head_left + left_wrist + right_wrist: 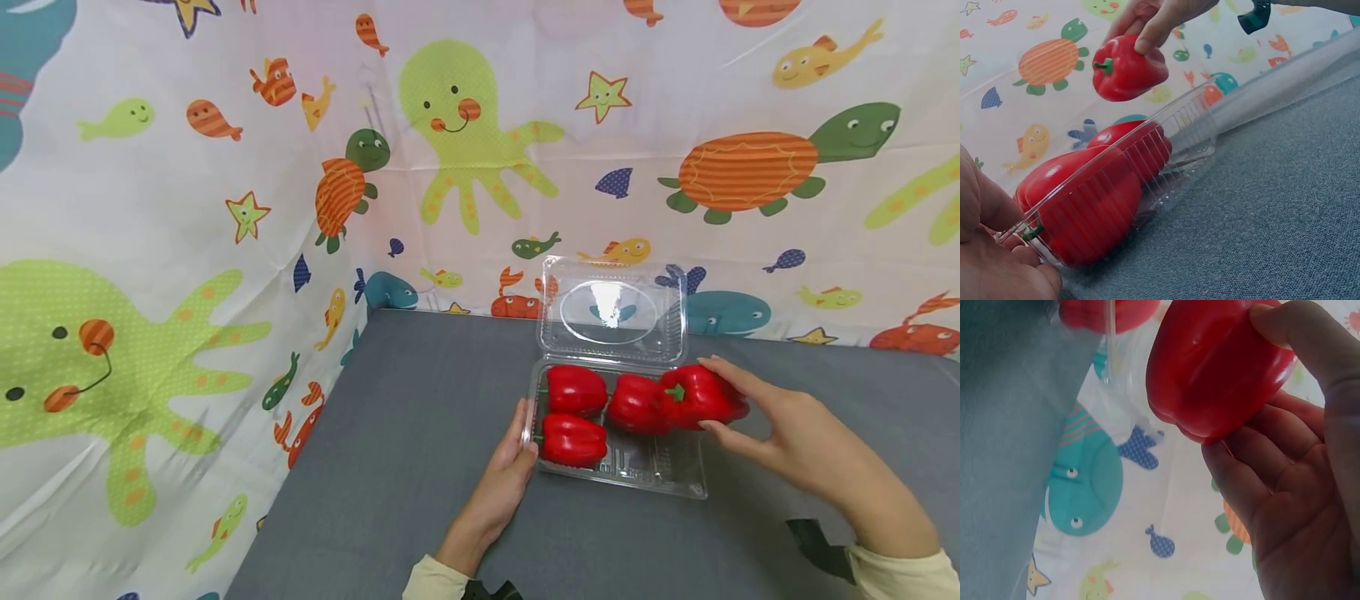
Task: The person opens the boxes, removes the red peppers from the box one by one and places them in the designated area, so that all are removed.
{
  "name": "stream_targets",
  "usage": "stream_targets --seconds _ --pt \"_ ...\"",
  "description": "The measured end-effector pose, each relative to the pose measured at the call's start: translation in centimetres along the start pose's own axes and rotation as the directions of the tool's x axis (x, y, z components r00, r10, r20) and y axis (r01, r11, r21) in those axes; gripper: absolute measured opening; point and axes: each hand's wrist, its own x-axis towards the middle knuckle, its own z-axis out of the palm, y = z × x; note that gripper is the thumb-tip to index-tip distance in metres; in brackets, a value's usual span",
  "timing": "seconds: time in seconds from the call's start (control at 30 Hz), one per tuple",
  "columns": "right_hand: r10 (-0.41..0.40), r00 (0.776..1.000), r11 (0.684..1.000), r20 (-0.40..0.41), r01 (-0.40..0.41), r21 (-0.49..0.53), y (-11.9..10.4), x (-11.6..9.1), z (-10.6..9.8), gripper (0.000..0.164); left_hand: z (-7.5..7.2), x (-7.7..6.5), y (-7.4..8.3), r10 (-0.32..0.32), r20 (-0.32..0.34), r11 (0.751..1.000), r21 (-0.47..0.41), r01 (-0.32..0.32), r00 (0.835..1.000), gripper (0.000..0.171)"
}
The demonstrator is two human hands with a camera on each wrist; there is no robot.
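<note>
My right hand (806, 437) grips a red bell pepper (705, 397) between thumb and fingers, its green stem facing left. In the left wrist view, that held pepper (1125, 70) hangs above the rim of a clear plastic container (663, 475); the right wrist view shows the thumb on one side of the pepper (1210, 369) and fingers on the other. Inside the container lie three more red peppers: one at back left (576, 389), one at front left (573, 440), one in the middle (636, 404). My left hand (495, 483) holds the container's left wall.
The container's hinged clear lid (613, 312) stands raised at the back, near the wall cloth. A grey cloth (337, 483) covers the table. Printed fabric with sea animals (247, 167) hangs along the left and back edges.
</note>
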Motion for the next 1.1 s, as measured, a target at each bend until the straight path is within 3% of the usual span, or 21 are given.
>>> stream_targets --seconds 0.6,1.1 --pt "0.054 0.998 0.996 -0.019 -0.055 -0.072 3.2 -0.9 -0.4 0.094 0.1 0.0 0.1 -0.003 -0.009 1.000 0.009 0.003 1.000 0.069" --pt "0.064 0.998 0.989 -0.028 -0.067 -0.134 5.4 -1.1 0.5 0.092 0.1 0.2 0.1 -0.012 -0.004 1.000 0.001 0.012 1.000 0.069"
